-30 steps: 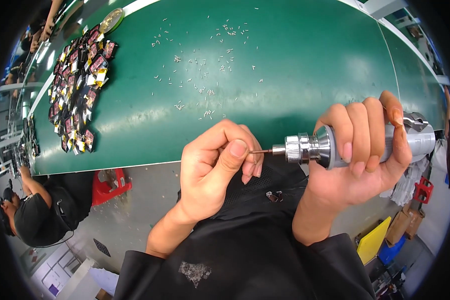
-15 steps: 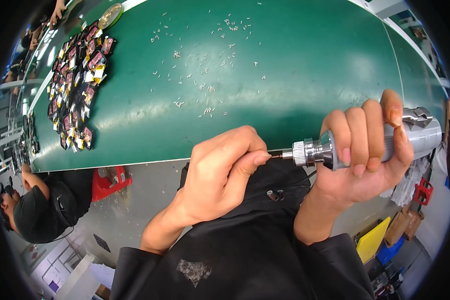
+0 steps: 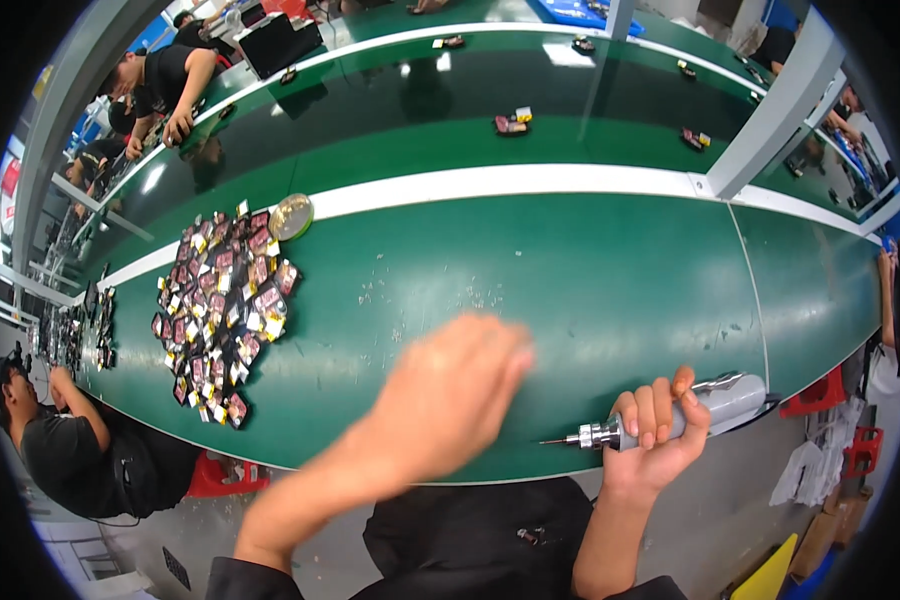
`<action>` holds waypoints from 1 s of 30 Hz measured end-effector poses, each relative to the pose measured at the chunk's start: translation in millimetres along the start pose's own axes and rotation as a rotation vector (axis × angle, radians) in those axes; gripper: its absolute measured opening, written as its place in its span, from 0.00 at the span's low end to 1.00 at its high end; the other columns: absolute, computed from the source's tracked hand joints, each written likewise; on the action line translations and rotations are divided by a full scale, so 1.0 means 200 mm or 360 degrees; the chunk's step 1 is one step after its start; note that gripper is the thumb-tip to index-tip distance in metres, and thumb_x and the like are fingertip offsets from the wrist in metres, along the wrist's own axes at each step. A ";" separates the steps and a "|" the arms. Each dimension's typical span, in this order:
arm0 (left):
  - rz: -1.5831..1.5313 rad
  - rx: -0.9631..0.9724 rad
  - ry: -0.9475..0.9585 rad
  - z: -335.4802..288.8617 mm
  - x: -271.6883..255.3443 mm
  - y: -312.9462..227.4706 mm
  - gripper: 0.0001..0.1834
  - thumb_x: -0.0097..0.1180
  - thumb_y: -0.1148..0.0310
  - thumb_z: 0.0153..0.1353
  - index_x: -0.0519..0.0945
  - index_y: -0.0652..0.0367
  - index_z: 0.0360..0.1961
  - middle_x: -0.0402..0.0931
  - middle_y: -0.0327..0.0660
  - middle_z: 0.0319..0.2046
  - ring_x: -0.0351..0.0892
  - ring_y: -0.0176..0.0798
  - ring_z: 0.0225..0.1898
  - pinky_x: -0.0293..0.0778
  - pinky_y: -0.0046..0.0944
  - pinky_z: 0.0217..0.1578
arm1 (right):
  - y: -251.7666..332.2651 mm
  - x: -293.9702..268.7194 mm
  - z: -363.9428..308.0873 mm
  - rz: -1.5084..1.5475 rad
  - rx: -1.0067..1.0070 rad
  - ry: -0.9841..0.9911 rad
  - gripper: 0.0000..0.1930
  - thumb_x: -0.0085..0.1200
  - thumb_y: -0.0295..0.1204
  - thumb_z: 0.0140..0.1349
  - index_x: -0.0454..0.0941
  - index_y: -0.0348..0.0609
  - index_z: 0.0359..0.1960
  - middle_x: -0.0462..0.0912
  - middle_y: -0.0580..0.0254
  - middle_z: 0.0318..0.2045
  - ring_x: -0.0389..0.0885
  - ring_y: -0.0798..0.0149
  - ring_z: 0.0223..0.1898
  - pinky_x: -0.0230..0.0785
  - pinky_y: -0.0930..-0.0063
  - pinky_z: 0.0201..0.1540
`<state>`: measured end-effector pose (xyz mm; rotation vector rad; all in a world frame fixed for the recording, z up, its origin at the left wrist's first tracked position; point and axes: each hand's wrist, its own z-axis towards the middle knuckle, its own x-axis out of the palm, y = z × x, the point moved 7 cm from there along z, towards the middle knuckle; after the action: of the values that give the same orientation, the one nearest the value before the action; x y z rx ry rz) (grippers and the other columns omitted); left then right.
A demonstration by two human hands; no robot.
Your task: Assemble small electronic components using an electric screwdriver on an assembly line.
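Note:
My right hand (image 3: 660, 420) is wrapped round a grey electric screwdriver (image 3: 735, 402), whose thin bit points left over the near edge of the green table (image 3: 610, 250). My left hand (image 3: 455, 395), smeared by motion, is above the table to the left of the bit and apart from it. Its fingers look bent, but whether they hold anything cannot be made out. Beyond it, tiny silvery screws (image 3: 482, 297) lie scattered on the green surface, partly hidden by this hand.
Left of my hands lies a heap of small black electronic units (image 3: 215, 310) beside a round, shallow container (image 3: 291, 217). A white rail (image 3: 530, 181) separates my table from a dark green belt carrying several units. Grey posts (image 3: 785, 115) stand behind. A co-worker (image 3: 65, 430) sits at the left.
My left hand has let go of the screwdriver bit and moved away over the table. My right hand, with the screwdriver, appears lower and smaller. The view has tilted up, showing the belt.

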<state>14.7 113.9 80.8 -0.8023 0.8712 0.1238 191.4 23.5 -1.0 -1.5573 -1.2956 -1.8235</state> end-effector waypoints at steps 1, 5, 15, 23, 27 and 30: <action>0.0129 0.0048 -0.0152 0.11 -0.02 0.08 0.06 0.53 0.75 0.59 0.76 0.66 0.36 0.77 0.53 0.31 0.77 0.57 0.33 0.73 0.49 0.36 | 0.00 -0.04 0.01 0.0028 -0.0014 -0.0018 0.05 0.43 0.31 0.62 0.67 0.44 0.33 0.60 0.71 0.11 0.57 0.74 0.12 0.57 0.74 0.20; 0.0625 -0.0303 -0.0154 0.65 -0.02 0.58 0.15 0.56 0.65 0.59 0.73 0.67 0.40 0.78 0.55 0.34 0.78 0.58 0.37 0.72 0.51 0.38 | -0.01 -0.03 0.02 0.0051 0.0005 0.0009 0.05 0.43 0.31 0.62 0.66 0.44 0.33 0.59 0.70 0.11 0.56 0.73 0.11 0.57 0.73 0.20; 0.1100 -0.0162 -0.0118 1.06 0.22 0.90 0.15 0.56 0.67 0.58 0.74 0.66 0.41 0.73 0.55 0.38 0.74 0.55 0.43 0.75 0.51 0.41 | -0.03 -0.01 0.00 0.0000 0.0097 0.0108 0.04 0.41 0.30 0.61 0.63 0.43 0.32 0.60 0.69 0.09 0.58 0.72 0.09 0.61 0.72 0.19; 0.0438 0.0555 0.0201 0.56 0.32 0.24 0.15 0.54 0.78 0.54 0.76 0.68 0.45 0.75 0.53 0.46 0.75 0.54 0.46 0.74 0.46 0.46 | 0.02 -0.05 -0.04 0.0032 0.0233 0.0131 0.05 0.42 0.31 0.60 0.66 0.45 0.33 0.59 0.69 0.10 0.57 0.71 0.11 0.59 0.72 0.22; 0.0448 0.0874 0.0379 0.09 0.37 -0.10 0.18 0.55 0.76 0.52 0.76 0.69 0.46 0.74 0.54 0.47 0.76 0.53 0.47 0.76 0.44 0.45 | 0.03 -0.06 -0.07 0.0024 0.0316 0.0131 0.05 0.42 0.30 0.60 0.67 0.44 0.34 0.59 0.70 0.10 0.57 0.71 0.11 0.58 0.72 0.22; 0.0418 0.0909 0.0465 -0.08 0.36 -0.20 0.19 0.57 0.76 0.51 0.77 0.69 0.46 0.74 0.53 0.47 0.76 0.53 0.48 0.77 0.43 0.44 | 0.02 -0.05 -0.15 -0.0027 0.0373 0.0132 0.05 0.41 0.30 0.60 0.67 0.44 0.34 0.59 0.70 0.10 0.58 0.71 0.11 0.59 0.72 0.22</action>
<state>67.5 58.8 45.3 -0.1687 1.2132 -0.0164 181.3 -5.3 -8.0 -1.3366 -1.4294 -1.6592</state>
